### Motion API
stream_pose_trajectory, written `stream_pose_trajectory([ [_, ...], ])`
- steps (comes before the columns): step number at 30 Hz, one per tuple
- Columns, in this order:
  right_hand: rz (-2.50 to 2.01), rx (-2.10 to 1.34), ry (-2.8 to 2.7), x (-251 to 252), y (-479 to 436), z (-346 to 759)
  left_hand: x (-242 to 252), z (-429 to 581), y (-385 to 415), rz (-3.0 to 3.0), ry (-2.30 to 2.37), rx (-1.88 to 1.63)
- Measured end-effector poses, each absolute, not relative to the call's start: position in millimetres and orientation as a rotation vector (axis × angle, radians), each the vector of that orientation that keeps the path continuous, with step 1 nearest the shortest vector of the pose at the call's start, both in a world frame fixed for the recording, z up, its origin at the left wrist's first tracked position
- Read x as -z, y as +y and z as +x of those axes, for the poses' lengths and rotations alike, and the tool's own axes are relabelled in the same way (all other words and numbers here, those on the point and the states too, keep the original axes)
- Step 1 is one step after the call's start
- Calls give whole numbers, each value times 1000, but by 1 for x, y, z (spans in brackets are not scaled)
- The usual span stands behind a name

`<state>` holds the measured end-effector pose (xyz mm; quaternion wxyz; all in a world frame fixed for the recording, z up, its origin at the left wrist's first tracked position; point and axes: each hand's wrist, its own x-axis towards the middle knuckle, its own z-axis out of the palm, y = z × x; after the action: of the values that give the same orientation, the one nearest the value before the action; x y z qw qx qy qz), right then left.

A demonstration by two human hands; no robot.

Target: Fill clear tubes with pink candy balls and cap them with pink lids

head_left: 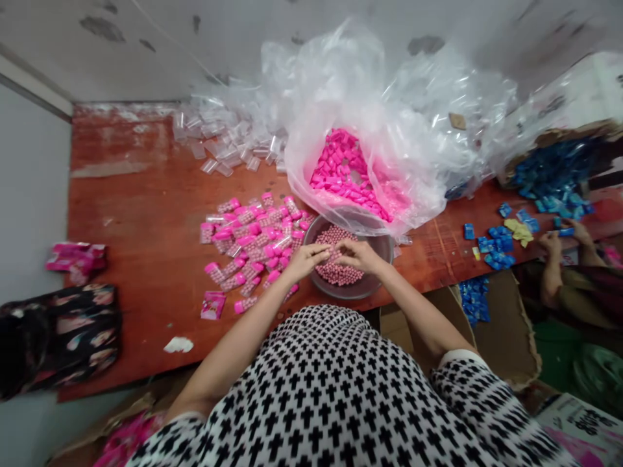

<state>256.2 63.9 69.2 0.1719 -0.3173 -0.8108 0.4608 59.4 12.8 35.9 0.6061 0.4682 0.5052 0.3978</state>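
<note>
Clock directions are taken from the bowl, with 12 at the wall. The reddish-brown wooden surface (pixel 131 214) is scuffed, its far left end worn pale. Behind it rises a grey wall (pixel 233 32) with dark blotches.

The grey bowl (pixel 379 277) of pink beads (pixel 343 275) sits near the surface's front edge. Over it the left hand (pixel 309 258) and right hand (pixel 359 255) meet, fingers bent inward; I cannot tell what, if anything, they grasp.

At 12 o'clock a clear bag (pixel 304 172) of pink caps (pixel 335 181) overhangs the bowl's rim. Bead-filled tubes (pixel 253 240) lie heaped at 9; clear tubes (pixel 238 139) spread between 10 and 11. Farther out at 9 are pink packets (pixel 75 256), with a dark flowered cloth item (pixel 82 331) just nearer the front. A white scrap (pixel 178 344) lies at 8.

At 3 o'clock are blue packets (pixel 499 241), yellow pieces (pixel 520 231) and, beyond, a co-worker's hands (pixel 574 233). A cardboard box (pixel 506 334) stands below the surface at 4.
</note>
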Motion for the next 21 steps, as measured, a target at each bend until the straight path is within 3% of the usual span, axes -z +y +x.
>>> stream_pose_trajectory([
  [8, -978, -1328, -2363, -63, 68, 256, -35, 57, 22, 1433, 1236, -881],
  [15, -1007, -1276, -2807, -77, 105, 261, -34, 45, 29, 1483, 1325, -892],
  [18, -1256, -1053, -2584, -78, 158, 259, -28, 39, 29, 1330, 1374, -925],
  [21, -1695, -580, -2389, -64, 224, 250, -21, 41, 28, 1062, 1388, -983],
])
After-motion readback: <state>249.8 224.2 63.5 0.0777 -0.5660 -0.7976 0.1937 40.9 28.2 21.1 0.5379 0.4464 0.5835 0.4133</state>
